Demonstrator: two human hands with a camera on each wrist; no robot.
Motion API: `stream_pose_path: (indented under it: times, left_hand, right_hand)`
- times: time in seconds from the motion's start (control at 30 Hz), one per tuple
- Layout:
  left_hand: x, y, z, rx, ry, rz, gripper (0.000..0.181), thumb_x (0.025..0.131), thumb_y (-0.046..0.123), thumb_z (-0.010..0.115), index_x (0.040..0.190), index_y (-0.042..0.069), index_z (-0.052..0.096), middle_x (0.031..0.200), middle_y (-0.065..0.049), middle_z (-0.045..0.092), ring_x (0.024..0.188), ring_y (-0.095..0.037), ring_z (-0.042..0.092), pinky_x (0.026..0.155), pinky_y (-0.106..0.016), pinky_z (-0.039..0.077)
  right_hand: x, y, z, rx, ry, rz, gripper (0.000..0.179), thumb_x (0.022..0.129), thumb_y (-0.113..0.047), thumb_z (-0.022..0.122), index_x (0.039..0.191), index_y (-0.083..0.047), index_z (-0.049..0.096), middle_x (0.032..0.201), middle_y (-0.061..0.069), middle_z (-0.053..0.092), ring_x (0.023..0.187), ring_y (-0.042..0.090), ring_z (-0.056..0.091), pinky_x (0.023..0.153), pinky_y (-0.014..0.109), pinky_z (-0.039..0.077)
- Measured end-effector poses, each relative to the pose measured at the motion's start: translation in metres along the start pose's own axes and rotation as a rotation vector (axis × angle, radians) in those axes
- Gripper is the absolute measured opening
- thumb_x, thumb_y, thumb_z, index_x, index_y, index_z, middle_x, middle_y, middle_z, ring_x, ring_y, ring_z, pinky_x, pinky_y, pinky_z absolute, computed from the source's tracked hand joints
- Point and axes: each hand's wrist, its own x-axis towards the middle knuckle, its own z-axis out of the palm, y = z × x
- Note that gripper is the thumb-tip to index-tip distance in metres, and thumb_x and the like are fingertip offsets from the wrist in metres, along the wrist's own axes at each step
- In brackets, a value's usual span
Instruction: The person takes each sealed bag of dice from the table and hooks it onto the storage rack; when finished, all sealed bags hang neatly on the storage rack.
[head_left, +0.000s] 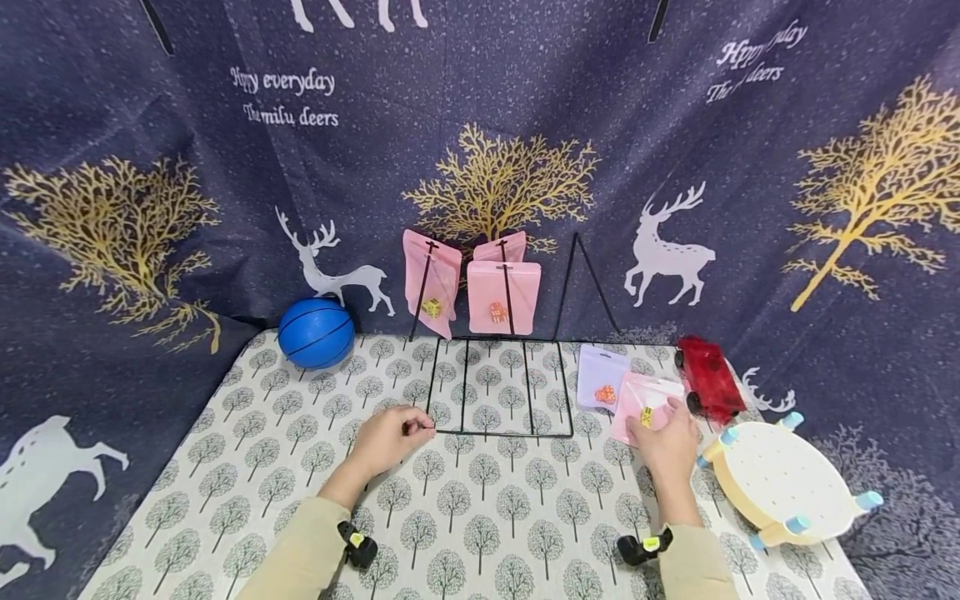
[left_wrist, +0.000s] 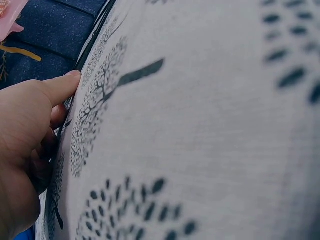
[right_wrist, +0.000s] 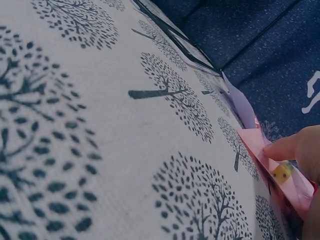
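A black wire display rack (head_left: 497, 434) stands in the middle of the table, its prongs holding several pink pouches (head_left: 525, 292) with dice inside. At its front left corner my left hand (head_left: 393, 437) pinches the wire, fingers curled; the left wrist view shows this hand (left_wrist: 25, 130) partly hiding the contact. My right hand (head_left: 667, 437) grips a pink zip pouch (head_left: 633, 404) holding yellow dice, thumb and fingers at its sides. Its clear window also shows a yellow die (right_wrist: 281, 173) in the right wrist view. Beside it lies a lilac pouch (head_left: 597, 371) with orange dice.
A blue ball (head_left: 316, 333) sits at the back left. On the right are a red toy car (head_left: 708, 379) and an overturned cream stool (head_left: 787, 479) with blue-tipped legs. A dark deer-print cloth (head_left: 480, 83) hangs behind the tree-patterned tablecloth (head_left: 480, 533).
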Motion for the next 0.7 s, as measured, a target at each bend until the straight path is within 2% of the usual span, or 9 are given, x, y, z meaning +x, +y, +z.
stream_pose_path:
  times: [0.2,0.37,0.7]
  left_hand:
    - [-0.0001,-0.0005,-0.0001,0.001,-0.001,0.002,0.006,0.093,0.036,0.079,0.097,0.032,0.075,0.074,0.017,0.055,0.062,-0.006,0.049,0.056,-0.026,0.043]
    - [-0.0001,0.0001,-0.0006,-0.003,-0.003,0.005,0.008,0.093,0.036,0.079,0.097,0.031,0.075,0.074,0.018,0.054,0.062,-0.007,0.049,0.056,-0.026,0.042]
    - [-0.0002,0.0003,-0.0004,-0.002,-0.001,0.013,0.010,0.093,0.038,0.079,0.096,0.029,0.075,0.074,0.018,0.053,0.063,-0.007,0.049,0.056,-0.026,0.043]
  right_hand:
    - [-0.0023,0.0009,-0.0028,0.054,-0.006,0.015,0.094,0.084,-0.023,0.083,0.159,-0.004,0.030,0.151,0.035,0.042,0.135,0.058,0.038,0.107,0.073,0.030]
    - [-0.0041,0.0014,-0.0044,0.050,0.015,-0.008,0.093,0.085,-0.023,0.083,0.160,-0.009,0.031,0.149,0.035,0.045,0.132,0.059,0.043,0.104,0.073,0.034]
    - [-0.0096,-0.0052,-0.0099,0.091,0.044,-0.034,0.096,0.085,-0.017,0.084,0.162,-0.012,0.027,0.156,0.031,0.040,0.137,0.058,0.040,0.109,0.071,0.031]
